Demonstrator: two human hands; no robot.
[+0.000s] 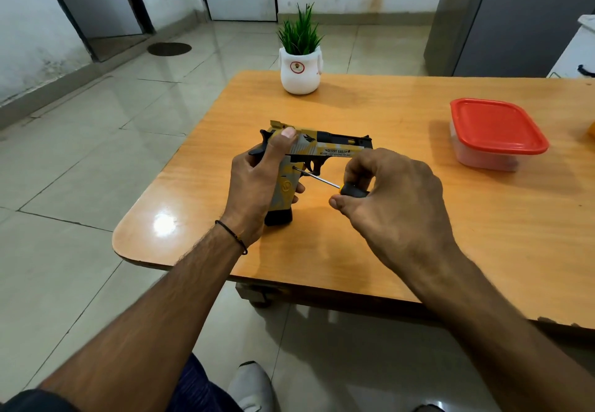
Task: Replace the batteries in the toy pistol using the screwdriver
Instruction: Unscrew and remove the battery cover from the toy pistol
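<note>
Your left hand (pixel 257 186) grips the toy pistol (pixel 322 147) by its grip, standing it upright near the table's (pixel 354 250) left edge, thumb on the slide. Your right hand (pixel 396 199) pinches the screwdriver (pixel 335 186) handle; its tip meets the grip's side. A red-lidded container (pixel 495 131) sits near the right edge.
</note>
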